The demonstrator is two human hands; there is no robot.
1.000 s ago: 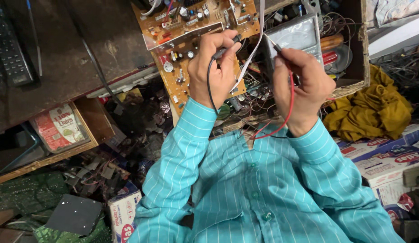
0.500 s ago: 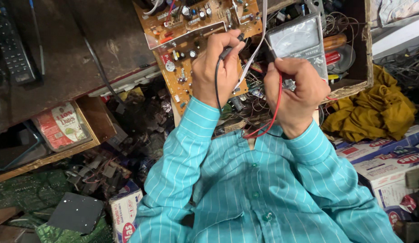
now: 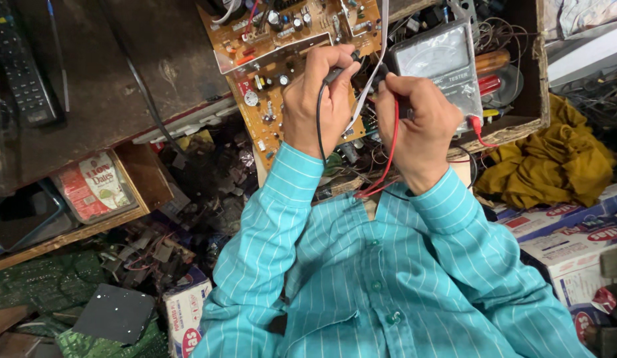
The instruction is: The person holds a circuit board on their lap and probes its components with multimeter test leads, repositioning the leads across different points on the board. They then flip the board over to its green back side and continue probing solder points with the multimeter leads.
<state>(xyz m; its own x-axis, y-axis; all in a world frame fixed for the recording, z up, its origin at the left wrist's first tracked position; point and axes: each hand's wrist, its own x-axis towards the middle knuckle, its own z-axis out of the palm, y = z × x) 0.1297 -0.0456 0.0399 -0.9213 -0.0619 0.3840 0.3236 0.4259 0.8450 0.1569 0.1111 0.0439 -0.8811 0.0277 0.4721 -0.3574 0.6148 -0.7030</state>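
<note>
While both sleeves of striped turquoise reach forward, the left hand (image 3: 319, 93) pinches a slim black test probe (image 3: 340, 69), its long axis slanting up and right onto the tan, component-studded circuit board (image 3: 268, 59); the right hand (image 3: 420, 119) is closed around a red-leaded probe (image 3: 388, 73), its tip pointing up-left, just beside the grey analogue meter (image 3: 437, 63).

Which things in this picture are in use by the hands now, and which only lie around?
In use:
left hand with black probe
right hand with red probe lead
brown circuit board
grey meter

Lying about:
remote control
yellow cloth
cardboard boxes
</note>
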